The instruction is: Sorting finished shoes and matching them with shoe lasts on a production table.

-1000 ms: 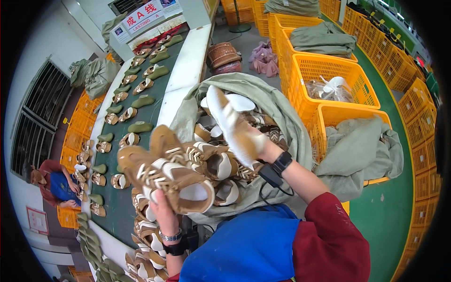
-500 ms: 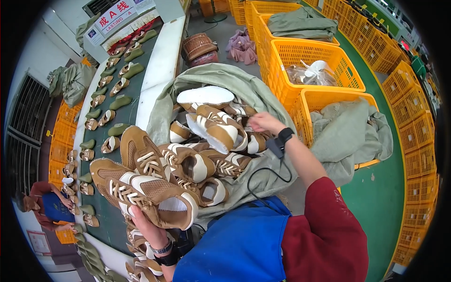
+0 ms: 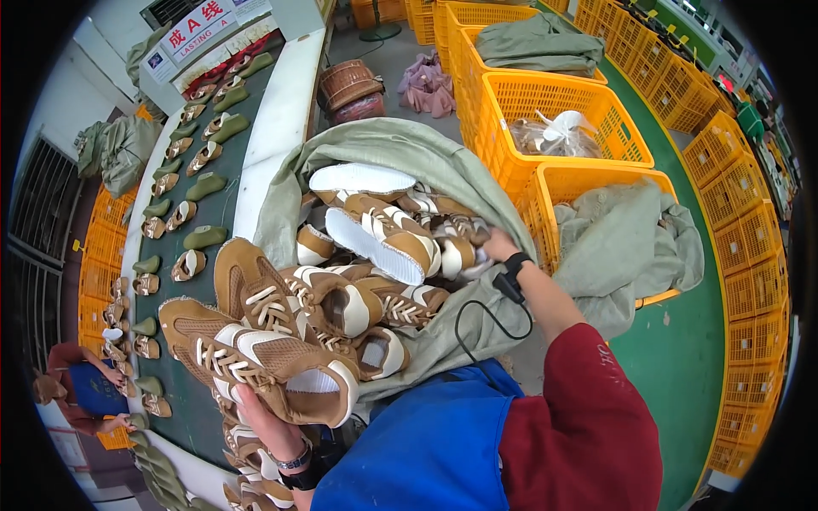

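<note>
My left hand (image 3: 271, 423) is closed around the side of a brown-and-white sneaker (image 3: 256, 362) with cream laces. A second sneaker (image 3: 256, 285) of the same kind lies against it, behind; whether my fingers also reach that one is hidden. Below them a green cloth sack (image 3: 383, 132) gapes wide, full of similar sneakers, some showing white soles (image 3: 362, 179). At the sack's right side my right hand (image 3: 500, 245) grips another sneaker (image 3: 460, 245), which is smeared by motion.
On the left runs a dark green conveyor (image 3: 192, 332) carrying shoe uppers and green shoe lasts (image 3: 204, 237). More sneakers (image 3: 256, 464) are piled by my left forearm. Yellow crates (image 3: 588, 183) stand right of the sack. A co-worker (image 3: 89, 379) works across the conveyor.
My right hand has reached down to the sack's right side and taken hold of a sneaker, which shifts. The left hand keeps its sneaker in nearly the same place.
</note>
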`<move>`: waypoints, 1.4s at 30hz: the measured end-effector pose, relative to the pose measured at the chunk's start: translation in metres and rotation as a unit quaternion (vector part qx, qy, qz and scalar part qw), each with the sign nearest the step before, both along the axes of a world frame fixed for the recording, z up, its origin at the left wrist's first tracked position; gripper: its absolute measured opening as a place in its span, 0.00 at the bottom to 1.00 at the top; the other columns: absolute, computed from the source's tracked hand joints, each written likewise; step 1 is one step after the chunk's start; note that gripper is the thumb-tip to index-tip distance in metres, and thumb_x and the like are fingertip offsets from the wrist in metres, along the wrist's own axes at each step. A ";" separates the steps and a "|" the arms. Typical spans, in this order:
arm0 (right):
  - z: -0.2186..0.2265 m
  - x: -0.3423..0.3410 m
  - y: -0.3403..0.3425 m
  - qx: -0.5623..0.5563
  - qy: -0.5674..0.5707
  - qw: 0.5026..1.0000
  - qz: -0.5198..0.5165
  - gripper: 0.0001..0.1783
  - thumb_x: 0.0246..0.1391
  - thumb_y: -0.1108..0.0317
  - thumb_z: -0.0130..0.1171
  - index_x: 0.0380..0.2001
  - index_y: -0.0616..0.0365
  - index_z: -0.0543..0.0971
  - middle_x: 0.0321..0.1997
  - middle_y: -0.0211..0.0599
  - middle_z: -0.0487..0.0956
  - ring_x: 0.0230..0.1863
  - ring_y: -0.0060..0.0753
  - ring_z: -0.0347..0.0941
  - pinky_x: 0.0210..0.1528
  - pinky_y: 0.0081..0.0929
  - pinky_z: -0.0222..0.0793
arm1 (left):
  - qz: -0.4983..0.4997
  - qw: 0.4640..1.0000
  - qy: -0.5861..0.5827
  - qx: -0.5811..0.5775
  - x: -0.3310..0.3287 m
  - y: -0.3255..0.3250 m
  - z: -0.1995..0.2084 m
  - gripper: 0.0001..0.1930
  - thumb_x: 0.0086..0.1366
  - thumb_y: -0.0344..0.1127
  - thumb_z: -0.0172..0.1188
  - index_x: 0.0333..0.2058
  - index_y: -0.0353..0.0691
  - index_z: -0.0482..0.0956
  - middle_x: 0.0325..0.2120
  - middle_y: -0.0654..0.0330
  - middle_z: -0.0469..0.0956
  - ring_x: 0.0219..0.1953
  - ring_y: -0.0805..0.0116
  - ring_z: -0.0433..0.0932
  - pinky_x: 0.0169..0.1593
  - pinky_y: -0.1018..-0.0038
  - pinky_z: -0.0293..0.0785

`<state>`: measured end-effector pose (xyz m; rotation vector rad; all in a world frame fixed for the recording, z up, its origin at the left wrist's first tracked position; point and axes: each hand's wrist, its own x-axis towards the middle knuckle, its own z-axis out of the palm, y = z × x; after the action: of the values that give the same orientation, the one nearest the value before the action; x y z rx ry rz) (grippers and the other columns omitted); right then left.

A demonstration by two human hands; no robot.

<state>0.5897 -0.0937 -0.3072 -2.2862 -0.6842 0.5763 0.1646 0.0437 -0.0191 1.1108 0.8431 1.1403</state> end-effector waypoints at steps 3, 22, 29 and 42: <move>0.105 -0.001 0.007 0.096 0.120 0.988 -0.029 0.18 0.43 0.77 0.47 0.41 0.68 0.74 0.40 0.46 0.77 0.42 0.39 0.72 0.45 0.27 0.65 | 0.013 1.000 0.008 -0.009 -0.011 0.004 -0.003 0.24 0.66 0.45 0.43 0.52 0.31 0.60 0.47 0.53 0.68 0.46 0.66 0.71 0.49 0.71 0.67; 0.175 -0.041 -0.060 0.459 0.608 0.645 0.057 0.25 0.58 0.54 0.42 0.50 0.64 0.65 0.45 0.49 0.72 0.43 0.46 0.72 0.40 0.38 0.74 | -0.029 0.999 0.000 -0.017 -0.006 -0.003 -0.001 0.24 0.66 0.47 0.43 0.51 0.34 0.63 0.45 0.57 0.71 0.46 0.67 0.70 0.50 0.71 0.65; 0.214 -0.077 0.024 0.395 0.411 0.786 0.237 0.23 0.57 0.63 0.45 0.55 0.61 0.62 0.50 0.40 0.70 0.46 0.31 0.71 0.47 0.27 0.68 | 0.010 1.000 0.014 -0.004 -0.020 -0.009 0.000 0.23 0.66 0.46 0.43 0.52 0.34 0.62 0.47 0.57 0.70 0.47 0.67 0.70 0.51 0.71 0.65; 0.065 -0.007 0.038 0.153 -0.029 0.988 0.000 0.11 0.46 0.65 0.53 0.26 0.62 0.78 0.21 0.40 0.77 0.22 0.30 0.72 0.28 0.29 0.67 | 0.022 1.000 -0.011 -0.018 -0.022 -0.009 -0.001 0.22 0.67 0.46 0.40 0.52 0.35 0.62 0.46 0.57 0.70 0.46 0.67 0.70 0.51 0.71 0.64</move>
<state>0.5830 -0.0552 -0.2421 -2.0227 -0.7458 0.3767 0.1423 0.0347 -0.0197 1.0538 0.8704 1.1673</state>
